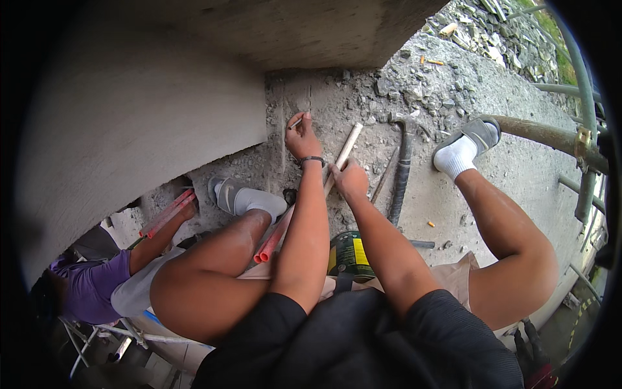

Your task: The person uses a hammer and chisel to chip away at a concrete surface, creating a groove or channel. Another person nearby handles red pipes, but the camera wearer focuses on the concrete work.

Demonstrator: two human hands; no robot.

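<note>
My left hand (302, 137), with a dark band at its wrist, pinches a small thin rod (295, 124) near the base of a concrete wall; what the rod is cannot be told. A pale pipe or stick (348, 144) is in the grip of my right hand (351, 180), its far end pointing up and away. To the right lie a claw hammer (402, 170) with a black wrapped handle and a slim pointed bar (386, 176). Red pipes (273, 238) rest below my left forearm. Between my thighs stands a dark green container (352, 255) with a yellow label.
A concrete wall (146, 112) and overhang (335, 29) fill the upper left. Broken stone (413, 90) litters the rough floor. Scaffold pipes (585, 126) stand at the right edge. A co-worker in a purple shirt (97, 291) crouches at lower left beside more red pipes (167, 214).
</note>
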